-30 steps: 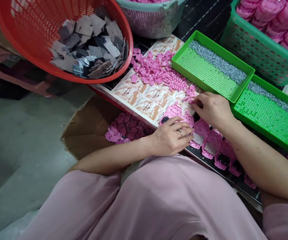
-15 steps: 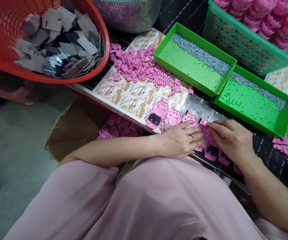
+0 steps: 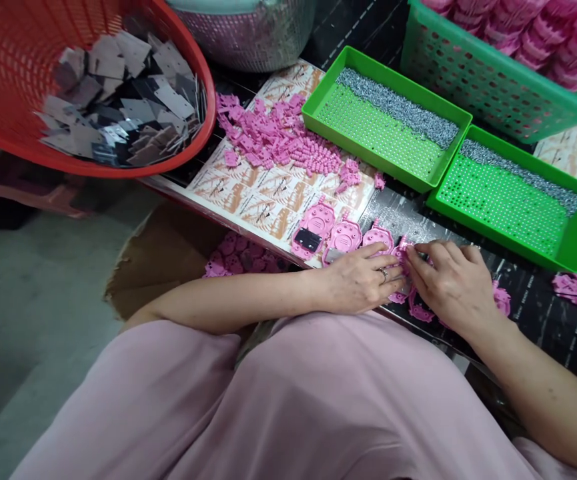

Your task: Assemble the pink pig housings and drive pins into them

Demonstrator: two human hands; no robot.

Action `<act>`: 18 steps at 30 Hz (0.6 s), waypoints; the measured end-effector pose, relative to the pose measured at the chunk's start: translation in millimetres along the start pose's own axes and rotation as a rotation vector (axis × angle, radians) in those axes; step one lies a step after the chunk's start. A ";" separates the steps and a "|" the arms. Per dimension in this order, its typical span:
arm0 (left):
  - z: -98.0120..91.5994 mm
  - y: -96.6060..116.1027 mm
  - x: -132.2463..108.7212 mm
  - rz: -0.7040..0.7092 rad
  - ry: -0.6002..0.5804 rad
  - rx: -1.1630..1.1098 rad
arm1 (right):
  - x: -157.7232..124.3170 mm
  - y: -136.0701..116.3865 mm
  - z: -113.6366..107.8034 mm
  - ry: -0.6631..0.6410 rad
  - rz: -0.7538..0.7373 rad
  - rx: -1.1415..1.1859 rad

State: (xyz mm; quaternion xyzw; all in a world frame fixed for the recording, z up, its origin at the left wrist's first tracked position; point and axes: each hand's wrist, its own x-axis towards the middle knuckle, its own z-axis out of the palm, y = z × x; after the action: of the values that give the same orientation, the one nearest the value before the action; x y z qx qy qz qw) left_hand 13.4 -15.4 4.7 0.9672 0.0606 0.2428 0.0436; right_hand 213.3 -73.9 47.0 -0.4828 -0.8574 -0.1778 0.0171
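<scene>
Hands: left hand lies flat with fingers spread over the row of pink housings at the near edge of the surface; it presses down rather than grips. Right hand is pinched shut, fingertips on a small pink piece right at the left fingertips.
What changed: a second ago the right hand was up at the loose pile of small pink parts; now it's back at the row, and both hands have slid along to the next housing.
What that means: looks like one small part per housing, working down the line, so a couple are done and more wait under the right wrist.
Around: two green trays of tiny metal bits along the far side, red basket of grey plates at the left, cardboard box of pink pieces below the near edge.
</scene>
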 end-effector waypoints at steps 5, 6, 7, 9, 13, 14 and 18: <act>3.9 2.4 -1.9 -0.005 0.018 0.003 | -3.7 -1.2 4.2 0.030 -0.009 -0.019; 4.5 2.8 -2.1 -0.007 0.021 0.002 | -3.8 0.3 3.9 0.027 -0.004 -0.008; 5.0 3.1 -2.0 -0.010 0.020 0.000 | -3.2 2.6 2.7 0.019 -0.003 0.003; 5.1 3.0 -1.2 -0.020 0.017 -0.012 | 0.8 9.4 -2.1 0.004 -0.012 0.028; -0.1 -0.5 0.9 -0.002 0.030 -0.057 | 26.8 25.0 -10.4 0.045 0.088 0.104; -2.7 -2.0 0.7 -0.001 0.043 -0.056 | 37.6 27.2 -9.2 0.062 0.137 0.117; -14.7 -8.8 -6.6 -0.076 0.110 0.008 | 87.3 24.5 12.7 -0.032 0.260 0.113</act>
State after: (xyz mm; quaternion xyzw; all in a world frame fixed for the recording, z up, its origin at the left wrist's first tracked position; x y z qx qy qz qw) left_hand -0.2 -6.8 13.6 0.9495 0.1003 0.2937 0.0456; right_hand 189.0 13.5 59.7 -0.5909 -0.7963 -0.1178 0.0533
